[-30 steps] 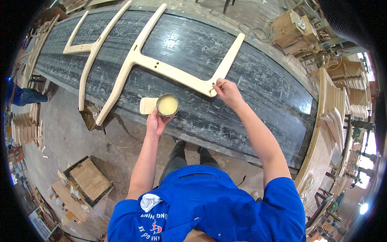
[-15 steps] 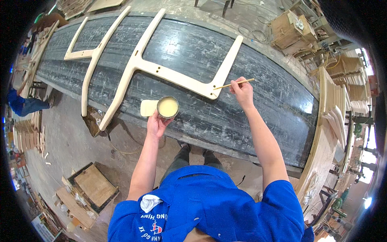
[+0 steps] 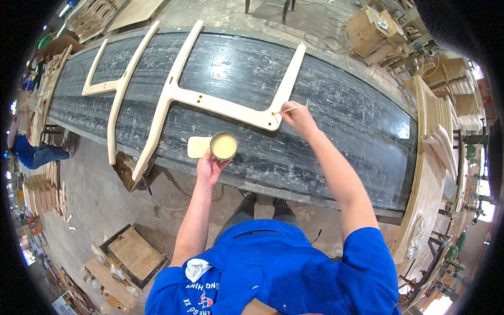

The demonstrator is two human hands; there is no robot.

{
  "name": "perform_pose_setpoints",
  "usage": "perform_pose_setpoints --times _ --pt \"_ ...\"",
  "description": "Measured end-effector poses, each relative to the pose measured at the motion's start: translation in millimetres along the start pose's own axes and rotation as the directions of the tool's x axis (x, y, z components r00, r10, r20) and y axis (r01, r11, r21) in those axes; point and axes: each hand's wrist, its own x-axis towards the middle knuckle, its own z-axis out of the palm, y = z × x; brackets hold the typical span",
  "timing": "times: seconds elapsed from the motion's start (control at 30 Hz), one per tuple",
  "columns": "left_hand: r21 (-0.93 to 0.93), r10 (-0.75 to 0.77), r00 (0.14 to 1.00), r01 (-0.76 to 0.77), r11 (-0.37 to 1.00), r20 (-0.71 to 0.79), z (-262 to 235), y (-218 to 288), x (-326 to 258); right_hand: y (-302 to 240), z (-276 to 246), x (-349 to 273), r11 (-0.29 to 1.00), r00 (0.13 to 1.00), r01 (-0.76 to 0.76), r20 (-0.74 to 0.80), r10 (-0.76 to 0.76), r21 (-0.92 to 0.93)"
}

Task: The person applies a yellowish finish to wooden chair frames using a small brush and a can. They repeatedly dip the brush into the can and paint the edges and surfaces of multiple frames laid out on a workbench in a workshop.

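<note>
My left hand (image 3: 211, 169) is closed around a small round cup (image 3: 224, 146) of pale yellow liquid, held over the near edge of a dark table. Beside the cup shows a flat, pale yellow piece with rounded corners (image 3: 198, 147). My right hand (image 3: 300, 121) pinches a thin wooden stick (image 3: 285, 111). The stick's tip meets one of two dark holes at the near right corner of a pale wooden chair frame (image 3: 226, 106), which lies flat on the table. Another hole pair shows farther left along its crossbar.
A second wooden frame (image 3: 119, 86) lies to the left on the dark table (image 3: 357, 131). Stacked wooden parts (image 3: 438, 131) stand at the right end. A person in blue (image 3: 34, 152) is at the far left. Low wooden boxes (image 3: 134, 255) sit on the floor behind left.
My right hand has moved left and slightly down, bringing the stick's tip to the corner hole. The whole view has shifted a little; the cup stays in my left hand.
</note>
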Motion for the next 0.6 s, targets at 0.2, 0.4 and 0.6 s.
perform_pose_setpoints --times 0.2,0.4,0.6 --pt "-0.035 -0.016 1.0 0.016 0.999 -0.018 0.1 -6.4 -4.8 -12.0 -46.3 16.5 0.905 0.849 0.333 0.502 -0.165 -0.266" --pt "-0.022 -0.11 0.994 0.109 0.994 -0.02 15.6 -22.4 -5.7 -16.1 -55.4 -40.3 0.892 0.935 -0.308 -0.07 0.349 0.331" --pt "0.165 -0.208 0.978 0.207 0.964 -0.013 30.2 -42.4 -27.2 -14.4 -61.9 -187.6 0.217 0.548 0.109 -0.24 0.801 0.97"
